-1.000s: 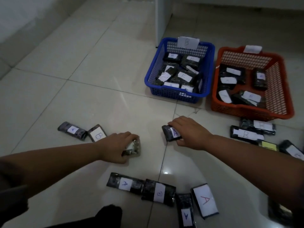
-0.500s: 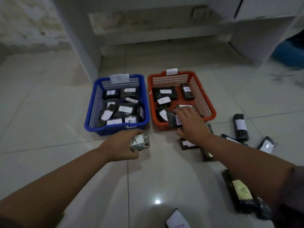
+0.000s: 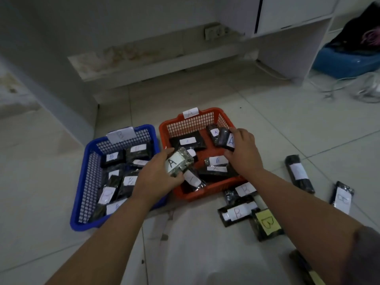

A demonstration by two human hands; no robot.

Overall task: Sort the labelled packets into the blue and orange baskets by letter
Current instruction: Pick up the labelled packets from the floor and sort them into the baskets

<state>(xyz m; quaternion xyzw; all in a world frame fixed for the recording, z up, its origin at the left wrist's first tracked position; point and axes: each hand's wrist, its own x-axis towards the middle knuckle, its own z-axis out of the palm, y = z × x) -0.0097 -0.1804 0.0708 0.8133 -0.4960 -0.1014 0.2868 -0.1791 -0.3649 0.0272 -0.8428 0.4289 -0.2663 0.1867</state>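
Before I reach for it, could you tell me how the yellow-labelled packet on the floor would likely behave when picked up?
The yellow-labelled packet lies flat, so it probably will not roll. Its dark wrapper looks like glossy film, so it may be slightly slippery and crinkle. It partly overlaps the white-labelled B packet, so lifting it might nudge that one.

The 2 baskets sit side by side on the floor, the B-tagged basket left of the A-tagged basket, both holding packets. Over the A-tagged basket, the left hand holds 1 A packet above its near-left part, and the right hand holds another A packet toward its far right. Right of that basket (on the floor) lie loose packets; behind the baskets stands a wall.
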